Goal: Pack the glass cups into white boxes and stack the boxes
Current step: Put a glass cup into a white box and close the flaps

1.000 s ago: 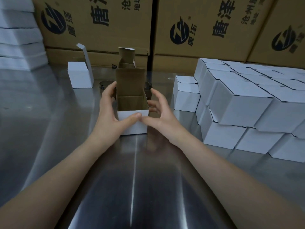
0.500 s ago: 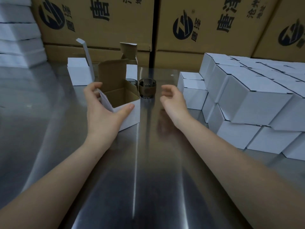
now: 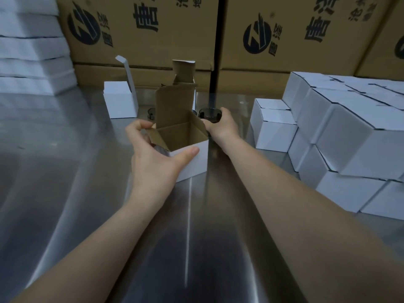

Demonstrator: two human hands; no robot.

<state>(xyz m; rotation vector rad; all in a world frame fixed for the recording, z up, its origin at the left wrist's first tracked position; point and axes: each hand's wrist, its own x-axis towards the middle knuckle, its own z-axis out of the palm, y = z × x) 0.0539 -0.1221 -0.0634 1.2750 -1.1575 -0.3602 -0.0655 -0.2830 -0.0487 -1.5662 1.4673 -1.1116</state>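
One glass cup is clasped in the grip of the right hand; the white box, flaps open and clamped by the left hand, should be held steady.

Open box: white exterior, plain brown interior. Stacked boxes: white, dark lines along edges. Glass cup: dark, smoky. Cartons: tan, printed with black logos and characters. Table: silver-grey, streaked.

Dim, cool indoor light. In front of the open white cardboard box with brown inside, pale glare streaks run down the shiny grey steel tabletop. Far left of the box, stacked flat white sheets blur. Behind it, big brown printed cartons bow from wide-angle distortion.
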